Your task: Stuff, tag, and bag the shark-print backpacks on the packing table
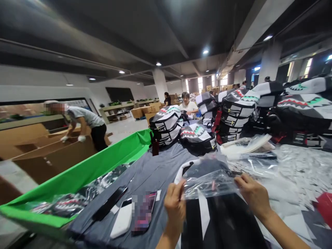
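Observation:
My left hand [175,207] and my right hand [252,193] pinch opposite edges of a transparent plastic bag [210,185], holding it stretched open. Below the bag lies a black-and-white backpack [220,221], with its white-trimmed top handle [184,169] just beyond my left hand. Its upper part shows through the plastic. The backpack rests on a grey cloth-covered table [153,176]. Two phones [110,204] [144,212] and a white power bank [121,221] lie left of my left hand.
A green-lined bin [77,180] holds bagged shark-print backpacks at left. Stacked shark-print backpacks [236,114] stand ahead and right, above loose plastic bags [285,173]. A co-worker [85,124] in gloves leans over a cardboard box [52,155]. Another person [188,107] sits beyond.

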A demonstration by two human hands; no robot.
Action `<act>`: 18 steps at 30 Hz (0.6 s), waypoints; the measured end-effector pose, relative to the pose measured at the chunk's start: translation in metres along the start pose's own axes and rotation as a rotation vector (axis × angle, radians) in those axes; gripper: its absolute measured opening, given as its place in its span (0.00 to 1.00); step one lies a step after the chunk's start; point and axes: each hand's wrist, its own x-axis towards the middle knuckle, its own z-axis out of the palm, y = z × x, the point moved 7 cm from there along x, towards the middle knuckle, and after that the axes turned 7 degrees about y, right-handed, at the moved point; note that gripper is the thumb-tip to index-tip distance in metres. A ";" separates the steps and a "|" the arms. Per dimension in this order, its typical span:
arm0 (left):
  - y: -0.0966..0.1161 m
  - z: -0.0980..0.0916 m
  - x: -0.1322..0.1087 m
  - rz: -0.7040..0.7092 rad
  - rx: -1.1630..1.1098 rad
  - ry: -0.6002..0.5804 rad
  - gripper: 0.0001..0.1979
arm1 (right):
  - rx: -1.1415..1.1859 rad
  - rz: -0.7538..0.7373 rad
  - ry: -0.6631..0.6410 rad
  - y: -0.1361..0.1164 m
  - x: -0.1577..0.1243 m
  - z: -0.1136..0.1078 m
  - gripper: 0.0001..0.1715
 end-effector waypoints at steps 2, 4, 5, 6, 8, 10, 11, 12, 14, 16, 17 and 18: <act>-0.003 -0.021 -0.004 -0.041 0.009 0.111 0.09 | 0.128 0.176 0.015 0.034 -0.017 -0.007 0.18; -0.014 -0.033 -0.013 -0.081 0.034 0.166 0.07 | 0.249 0.377 0.018 0.063 -0.038 -0.010 0.18; -0.023 -0.034 -0.019 -0.100 0.051 0.149 0.08 | 0.296 0.452 -0.004 0.074 -0.049 -0.009 0.18; -0.035 -0.032 -0.025 -0.133 0.073 0.109 0.10 | 0.332 0.496 -0.047 0.080 -0.058 -0.007 0.18; -0.064 -0.027 -0.037 -0.229 0.115 0.013 0.13 | 0.346 0.468 -0.170 0.085 -0.073 -0.002 0.18; -0.090 -0.024 -0.047 -0.325 0.140 -0.039 0.15 | 0.251 0.349 -0.238 0.086 -0.081 -0.001 0.16; -0.099 -0.023 -0.050 -0.355 0.142 -0.042 0.16 | 0.167 0.291 -0.233 0.088 -0.082 -0.003 0.15; -0.105 -0.023 -0.051 -0.375 0.138 -0.038 0.17 | 0.080 0.250 -0.208 0.093 -0.081 -0.004 0.15; -0.109 -0.016 -0.050 -0.412 0.107 -0.060 0.18 | -0.015 0.253 -0.160 0.109 -0.075 -0.004 0.14; -0.111 -0.001 -0.045 -0.505 0.046 -0.110 0.18 | 0.063 0.418 -0.194 0.136 -0.064 0.009 0.14; -0.113 0.011 -0.041 -0.585 0.006 -0.153 0.17 | 0.142 0.519 -0.229 0.150 -0.057 0.020 0.15; -0.116 0.026 -0.036 -0.669 -0.034 -0.197 0.14 | 0.224 0.605 -0.260 0.162 -0.047 0.031 0.18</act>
